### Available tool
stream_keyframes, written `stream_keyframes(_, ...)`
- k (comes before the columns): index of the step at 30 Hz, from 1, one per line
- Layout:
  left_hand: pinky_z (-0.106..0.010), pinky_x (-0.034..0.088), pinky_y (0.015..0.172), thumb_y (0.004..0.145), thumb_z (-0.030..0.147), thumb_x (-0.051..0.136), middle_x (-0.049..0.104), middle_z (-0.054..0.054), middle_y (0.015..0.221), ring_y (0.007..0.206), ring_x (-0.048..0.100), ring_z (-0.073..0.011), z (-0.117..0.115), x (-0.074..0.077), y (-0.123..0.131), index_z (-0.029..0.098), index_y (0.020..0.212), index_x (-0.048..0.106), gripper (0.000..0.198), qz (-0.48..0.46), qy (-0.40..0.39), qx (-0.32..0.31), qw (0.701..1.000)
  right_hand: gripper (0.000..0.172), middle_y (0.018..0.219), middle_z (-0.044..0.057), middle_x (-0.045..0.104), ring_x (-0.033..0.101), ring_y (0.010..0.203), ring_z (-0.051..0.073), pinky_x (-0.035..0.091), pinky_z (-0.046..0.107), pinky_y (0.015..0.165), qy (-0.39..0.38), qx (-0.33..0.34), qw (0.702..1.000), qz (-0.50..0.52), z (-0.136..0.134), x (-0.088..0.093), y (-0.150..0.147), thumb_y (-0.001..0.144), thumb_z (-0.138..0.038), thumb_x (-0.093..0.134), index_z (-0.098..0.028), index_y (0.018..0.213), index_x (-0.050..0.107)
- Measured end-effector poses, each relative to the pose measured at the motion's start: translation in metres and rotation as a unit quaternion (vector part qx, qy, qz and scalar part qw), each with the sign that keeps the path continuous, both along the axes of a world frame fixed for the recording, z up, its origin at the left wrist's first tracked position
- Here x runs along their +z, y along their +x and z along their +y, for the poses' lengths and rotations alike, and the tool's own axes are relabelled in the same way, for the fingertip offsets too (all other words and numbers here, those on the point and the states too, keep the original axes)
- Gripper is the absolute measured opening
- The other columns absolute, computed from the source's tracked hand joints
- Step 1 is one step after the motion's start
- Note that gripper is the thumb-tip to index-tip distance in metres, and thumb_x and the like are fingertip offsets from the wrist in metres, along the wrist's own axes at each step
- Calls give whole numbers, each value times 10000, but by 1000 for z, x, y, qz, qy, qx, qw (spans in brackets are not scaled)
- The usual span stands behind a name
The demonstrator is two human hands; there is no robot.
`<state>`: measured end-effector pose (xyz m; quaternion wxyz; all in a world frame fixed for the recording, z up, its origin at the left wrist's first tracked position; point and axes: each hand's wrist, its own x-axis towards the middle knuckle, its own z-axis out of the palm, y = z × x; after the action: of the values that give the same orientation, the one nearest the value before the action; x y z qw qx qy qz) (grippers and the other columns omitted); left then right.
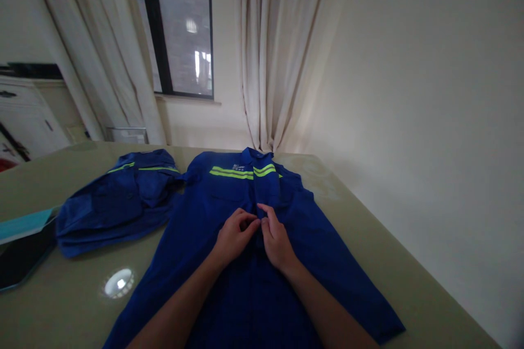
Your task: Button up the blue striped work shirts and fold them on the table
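A blue work jacket (229,196) with yellow-green reflective stripes lies front up on the table, its collar toward the window. My left hand (236,234) is at the middle of the jacket's front, thumb and fingertips pinched together at the placket. Just to its right, my right hand (277,237) touches the same front edge, its index finger extended and its thumb bent near the left fingertips. The fingertips of both hands nearly meet. Whatever small part of the jacket lies between them is too small to make out.
A second blue garment (118,202) with stripes lies bunched on the left of the table (82,294). Beyond it are a light-blue flat item (24,226) and a dark flat object (24,256). A wall rises along the right edge; curtains and a window stand behind.
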<state>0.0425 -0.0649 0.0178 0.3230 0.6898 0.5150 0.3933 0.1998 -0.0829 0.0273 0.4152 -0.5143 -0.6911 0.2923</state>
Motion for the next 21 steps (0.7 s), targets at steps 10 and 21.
stream_keyframes(10,-281,476,736,922,413,556,654,-21,894,798,614,-165,6,-8,-3,203,916,706,258,-32,4,-14,999,455,797,-10,654,617,663,168,404,247,632,22,9,997,-67,-5,2,-3,1002,-252,388,-242,1452,452)
stream_keyframes(21,-287,469,734,941,448,523,625,-12,855,789,579,-169,8,-7,-6,191,909,653,290,-85,18,-6,996,247,905,7,719,689,841,183,423,261,757,1,-67,978,-196,-5,19,12,967,-170,423,-257,1037,643)
